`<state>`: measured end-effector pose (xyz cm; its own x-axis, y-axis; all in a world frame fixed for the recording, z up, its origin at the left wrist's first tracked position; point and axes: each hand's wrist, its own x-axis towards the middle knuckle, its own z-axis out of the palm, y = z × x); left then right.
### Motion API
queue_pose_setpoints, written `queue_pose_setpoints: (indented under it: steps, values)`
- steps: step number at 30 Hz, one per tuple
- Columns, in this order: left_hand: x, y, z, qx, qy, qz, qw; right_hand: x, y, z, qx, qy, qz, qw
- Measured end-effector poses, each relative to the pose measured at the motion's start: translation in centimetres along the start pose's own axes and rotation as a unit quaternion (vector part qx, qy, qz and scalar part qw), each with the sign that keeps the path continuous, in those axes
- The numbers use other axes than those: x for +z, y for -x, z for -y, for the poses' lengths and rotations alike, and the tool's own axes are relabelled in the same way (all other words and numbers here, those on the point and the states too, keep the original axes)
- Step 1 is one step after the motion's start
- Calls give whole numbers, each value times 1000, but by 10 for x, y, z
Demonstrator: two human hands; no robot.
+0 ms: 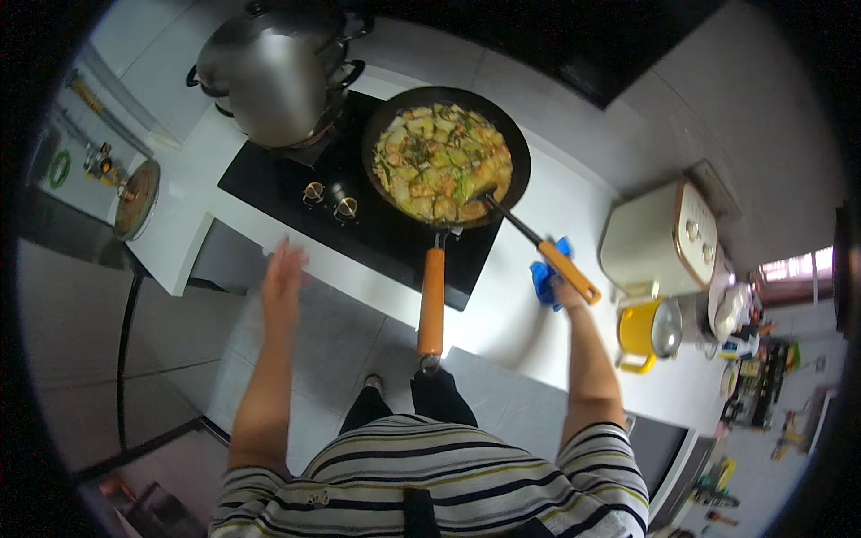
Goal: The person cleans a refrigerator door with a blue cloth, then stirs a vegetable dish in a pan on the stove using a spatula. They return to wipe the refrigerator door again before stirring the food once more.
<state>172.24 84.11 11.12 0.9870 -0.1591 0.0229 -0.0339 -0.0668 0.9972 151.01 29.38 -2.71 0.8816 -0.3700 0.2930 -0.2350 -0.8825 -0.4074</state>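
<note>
My left hand, blurred, is in the air near the counter's front edge, empty with fingers loosely spread. On the white counter, my right hand grips a crumpled blue cloth; the wooden spatula handle crosses above and hides part of the hand. The spatula's black shaft rests over the rim of a dark frying pan, its blade sunk in the food. Chopped pale-green vegetables in sauce fill the pan. Its orange-brown handle points toward me, past the counter edge.
A large lidded steel pot stands on the left of the black hob, near two knobs. To the right are a cream appliance and a yellow pot with a glass lid. A round board leans at the left.
</note>
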Motion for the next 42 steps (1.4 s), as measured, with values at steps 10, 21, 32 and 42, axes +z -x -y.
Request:
queue_pose_setpoints:
  steps: [10,21,32,42]
  values:
    - [-46,203,121,-208,-120,301,923,76,132,237,106,52,-12,993]
    - [-89,291,200,-249,-404,592,652,70,331,275,418,-262,167,854]
    - [-50,330,201,-316,-232,544,742,44,380,314,391,-462,208,769]
    - [46,335,86,-426,174,407,789,-17,349,347,324,-667,173,648]
